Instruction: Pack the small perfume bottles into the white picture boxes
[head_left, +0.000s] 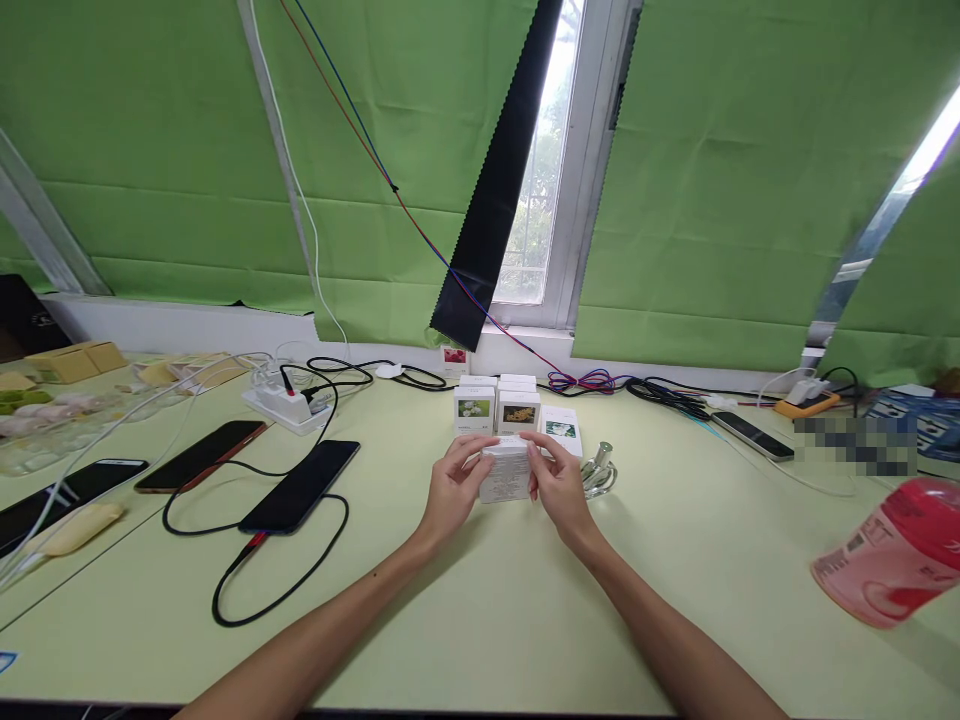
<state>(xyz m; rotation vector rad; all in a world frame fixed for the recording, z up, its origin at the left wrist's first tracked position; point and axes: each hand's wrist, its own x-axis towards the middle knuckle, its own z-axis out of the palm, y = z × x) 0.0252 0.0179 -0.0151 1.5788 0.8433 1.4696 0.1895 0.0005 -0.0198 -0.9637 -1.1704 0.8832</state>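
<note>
A small white box with lines of fine print on its near side is held between both my hands. My left hand grips its left edge, and the fingers of my right hand close on its right edge. Just behind it stand several similar white boxes with flower pictures: one with a white flower, one with a brownish-yellow flower. A third box leans or sits at the right, partly behind my right hand. Beside that hand lies a coiled clear cable.
To the left are a black phone on a cable, two more phones and a white power strip. A red-lidded pink canister stands at the right. Cables run along the wall, and another phone lies at back right.
</note>
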